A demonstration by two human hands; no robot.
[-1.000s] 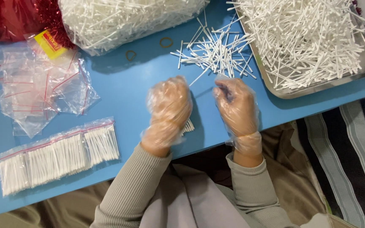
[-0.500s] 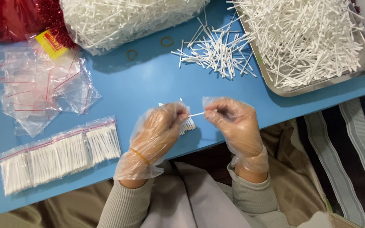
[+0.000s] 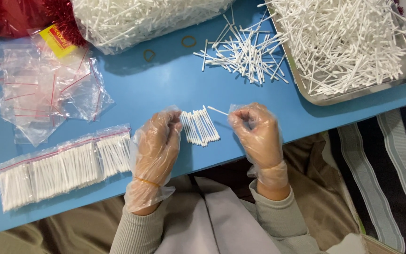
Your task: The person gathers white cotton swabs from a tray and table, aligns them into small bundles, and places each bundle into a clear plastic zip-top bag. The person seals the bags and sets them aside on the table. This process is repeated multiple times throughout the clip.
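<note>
Mid-frame, the left hand (image 3: 156, 141) grips a bundle of cotton swabs (image 3: 200, 127); the right hand (image 3: 254, 129) pinches a single swab (image 3: 217, 110) beside it.

Two gloved hands (image 3: 203, 136), fingers curled

It was a small packing workshop: a blue tabletop (image 3: 156, 89) held a steel tray (image 3: 353, 96) of cotton swabs, filled zip bags (image 3: 62, 167) alongside.

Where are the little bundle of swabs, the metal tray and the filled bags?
bundle of swabs (image 3: 200, 127), head view, middle of the sticks.
metal tray (image 3: 353, 96), head view, bare front rim.
filled bags (image 3: 62, 171), head view, middle bag.
</note>
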